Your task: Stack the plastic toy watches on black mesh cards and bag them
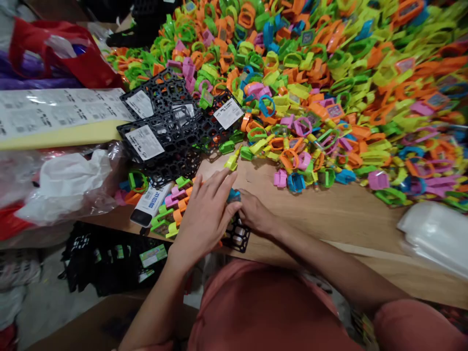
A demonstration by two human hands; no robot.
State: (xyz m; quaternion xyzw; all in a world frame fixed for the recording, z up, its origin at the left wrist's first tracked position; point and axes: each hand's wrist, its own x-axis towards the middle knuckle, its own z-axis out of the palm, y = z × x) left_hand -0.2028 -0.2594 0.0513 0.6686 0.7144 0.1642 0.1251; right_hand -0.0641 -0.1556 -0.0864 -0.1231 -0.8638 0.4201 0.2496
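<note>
A black lattice card [239,238] lies at the table's front edge, with rows of coloured plastic watch-like rings [175,202] on it in green, pink, orange and yellow. My left hand [206,214] rests over these rings with its fingers stretched out and slightly apart. Right beside it, my right hand [255,212] has its fingers closed at a blue ring [234,196], near the left thumb. A yellow ring [231,162] sits just beyond my left fingertips. My left hand hides much of the lattice card.
A large heap of coloured rings [310,87] covers the back and right. Black lattice cards with white labels [144,141] are stacked back left. A boxed item [151,202], label sheets [58,109] and clear bags [437,234] lie around.
</note>
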